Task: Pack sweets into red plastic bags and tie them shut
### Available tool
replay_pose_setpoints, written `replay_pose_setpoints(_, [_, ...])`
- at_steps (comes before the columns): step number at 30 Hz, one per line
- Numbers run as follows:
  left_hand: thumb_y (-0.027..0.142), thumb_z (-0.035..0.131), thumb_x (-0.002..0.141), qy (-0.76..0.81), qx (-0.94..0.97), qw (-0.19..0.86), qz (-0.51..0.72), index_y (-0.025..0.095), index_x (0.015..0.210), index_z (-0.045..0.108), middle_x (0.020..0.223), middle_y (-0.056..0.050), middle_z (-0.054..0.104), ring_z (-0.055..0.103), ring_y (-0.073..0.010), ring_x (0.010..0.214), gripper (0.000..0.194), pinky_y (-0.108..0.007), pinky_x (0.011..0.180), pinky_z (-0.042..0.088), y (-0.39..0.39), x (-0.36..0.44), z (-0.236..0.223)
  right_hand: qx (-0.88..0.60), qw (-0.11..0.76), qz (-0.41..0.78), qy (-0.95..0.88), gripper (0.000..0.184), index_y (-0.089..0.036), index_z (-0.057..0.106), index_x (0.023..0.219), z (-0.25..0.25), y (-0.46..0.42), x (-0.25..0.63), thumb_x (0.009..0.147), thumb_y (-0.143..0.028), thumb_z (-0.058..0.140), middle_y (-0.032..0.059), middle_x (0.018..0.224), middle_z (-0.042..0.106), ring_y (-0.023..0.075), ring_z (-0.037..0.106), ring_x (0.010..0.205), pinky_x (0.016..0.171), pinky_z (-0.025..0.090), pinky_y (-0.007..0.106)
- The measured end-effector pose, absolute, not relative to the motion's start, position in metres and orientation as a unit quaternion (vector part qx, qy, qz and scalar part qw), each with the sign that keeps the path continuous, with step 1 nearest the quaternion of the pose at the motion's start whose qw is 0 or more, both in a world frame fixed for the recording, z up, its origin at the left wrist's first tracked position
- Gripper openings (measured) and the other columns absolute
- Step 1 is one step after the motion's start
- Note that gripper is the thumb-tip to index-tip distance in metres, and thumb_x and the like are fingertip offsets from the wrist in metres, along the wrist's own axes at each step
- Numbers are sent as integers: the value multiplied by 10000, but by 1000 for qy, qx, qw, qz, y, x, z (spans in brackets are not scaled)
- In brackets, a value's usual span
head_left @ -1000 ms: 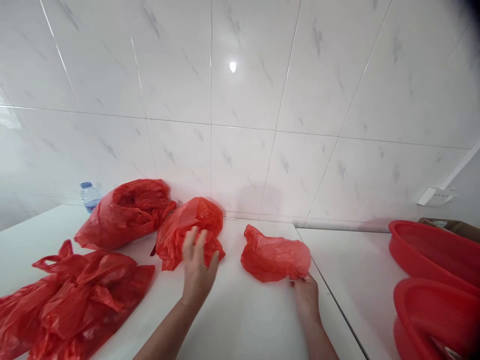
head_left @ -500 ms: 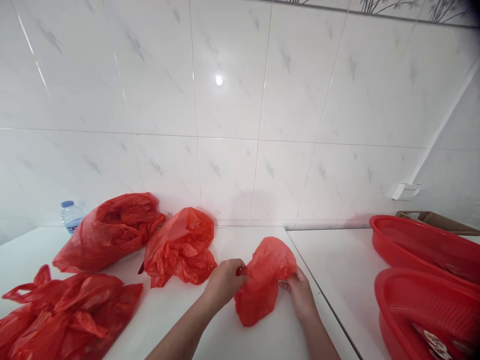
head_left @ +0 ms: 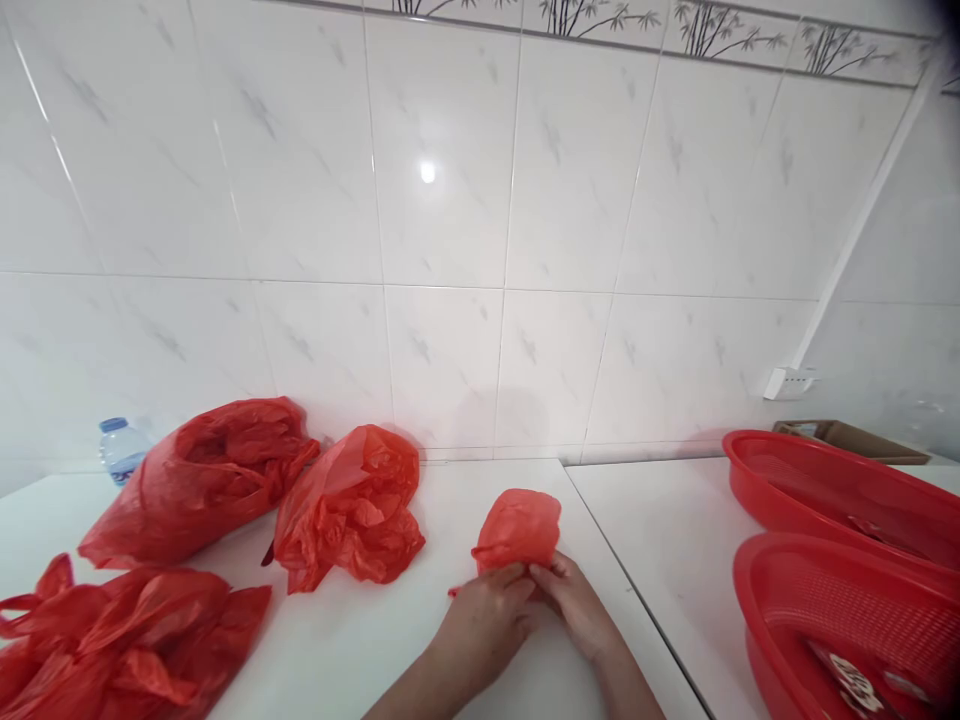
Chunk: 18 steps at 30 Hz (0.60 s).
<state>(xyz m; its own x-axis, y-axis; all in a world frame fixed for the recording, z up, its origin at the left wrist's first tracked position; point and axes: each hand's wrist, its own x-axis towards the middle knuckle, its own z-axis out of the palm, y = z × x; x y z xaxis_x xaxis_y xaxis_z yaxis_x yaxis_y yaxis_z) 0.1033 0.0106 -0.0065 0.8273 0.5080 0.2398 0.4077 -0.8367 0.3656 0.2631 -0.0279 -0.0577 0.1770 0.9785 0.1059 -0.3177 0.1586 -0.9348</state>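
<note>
A thin red plastic bag (head_left: 520, 522) is gathered between my two hands above the white table (head_left: 352, 645). My left hand (head_left: 491, 615) is closed on its near edge, with the back of the hand hiding part of it. My right hand (head_left: 568, 592) pinches the same bag from the right, its fingertips close to those of the left. The upper part of the bag puffs out beyond my fingers. To the left, a crumpled red plastic bag (head_left: 352, 510) sits near the wall.
Further left lie a full-looking red bag (head_left: 202, 480) and a knotted red bag (head_left: 142, 640), with a plastic bottle (head_left: 120, 450) behind. At right stand a red basin (head_left: 757, 475) and a red basket (head_left: 754, 570) holding small packets. A cardboard box (head_left: 862, 440) lies by the wall.
Both hands have come closer together, bunching the bag, which now looks smaller and shorter. My left hand has moved right and down. The view has tilted up slightly.
</note>
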Motion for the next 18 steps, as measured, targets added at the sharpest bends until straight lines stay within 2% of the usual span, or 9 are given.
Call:
replay_pose_setpoints(3, [242,406,873,326,916,184,142,214,992,602,1006,-54,664,636,-209,850,231,-288,713,475,15,105,-9,-381,693,522,-319,220,-178,682,920,-62,-26,267,764,-335,680,75,929,695,207,627,867,787,470,333])
replay_pose_setpoints(5, [224,363,884,388,894,177,138,188,1086,571,1135,-100,625,649,-218,862,292,-295,707,469,28,101,-8,-345,726,530,-273,261,-202,673,983,-63,-26,272,747,-311,696,68,982,695,215,632,906,791,481,335])
replay_pose_setpoints(8, [189,383,862,474,851,160,162,146,1323,390,1388,-171,438,650,-240,935,463,-308,720,461,54,90,-3,-307,763,531,-204,255,-219,681,974,-63,-27,284,738,-315,698,44,972,706,214,644,910,798,498,333])
replay_pose_setpoints(10, [221,393,871,511,825,149,189,135,1377,310,1430,-186,385,635,-258,985,520,-316,729,456,69,81,2,-304,770,539,-157,231,-206,690,931,-62,-29,290,755,-356,678,38,936,715,215,652,899,802,507,338])
replay_pose_setpoints(14, [258,417,873,525,813,119,222,158,1383,308,1388,-165,455,611,-268,1028,531,-310,729,445,77,65,12,-327,756,549,-140,298,-176,683,944,-61,-30,296,773,-418,648,67,976,710,252,640,974,817,517,368])
replay_pose_setpoints(16, [256,430,864,525,817,108,212,164,1391,291,1292,-159,546,637,-265,942,553,-310,683,443,71,61,17,-343,753,541,-154,325,-184,674,965,-61,-30,296,784,-449,626,66,994,706,259,632,999,829,515,381])
replay_pose_setpoints(18, [253,441,858,516,827,102,198,173,1375,311,1106,-128,644,650,-252,814,539,-308,622,437,63,58,22,-367,750,528,-158,339,-200,672,964,-62,-31,297,792,-483,603,54,980,710,252,639,986,838,513,384])
